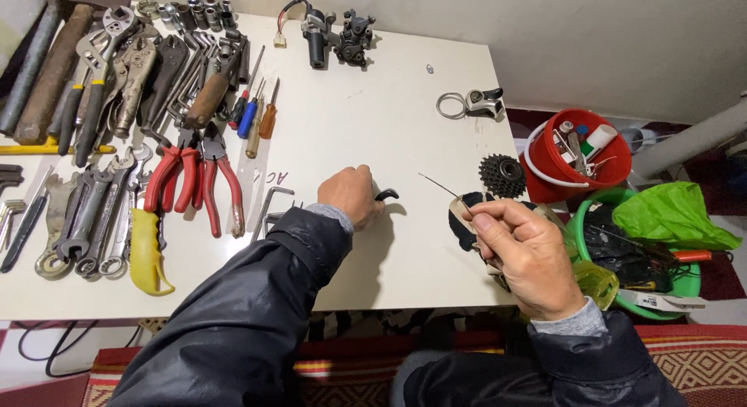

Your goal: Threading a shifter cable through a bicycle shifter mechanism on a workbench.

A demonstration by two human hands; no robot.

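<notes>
Both hands are busy over the white table [389,127]. His left hand [352,195] rests knuckles-up on the tabletop near its middle, fingers curled around a small black part [387,194] whose hooked end pokes out to the right of the fist; what else of it lies under the palm cannot be told. His right hand [523,255] hangs over the table's right edge, thumb and forefinger pinched on a thin steel wire [440,185] that slants up and to the left, its free end in the air between the two hands. Under that hand lies something black [464,224], mostly hidden by the fingers.

Just behind the right hand a dark toothed sprocket cluster [502,175] sits at the table's edge. Beyond it, off the table, stands a red bucket [607,173] with odds and ends, and nearer, a green basin [689,286] with a crumpled green bag [673,216] on top.

Left of the left hand lie bent hex keys [268,208], then two pairs of red-handled pliers [194,181], a row of open-ended spanners [89,220] and a yellow-handled tool [148,255]. Farther back are screwdrivers [253,115], sockets, and large grey wrenches [117,72]. At the far edge sit two black mechanical parts [334,37], and to the right a metal ring with a clamp [471,105].
</notes>
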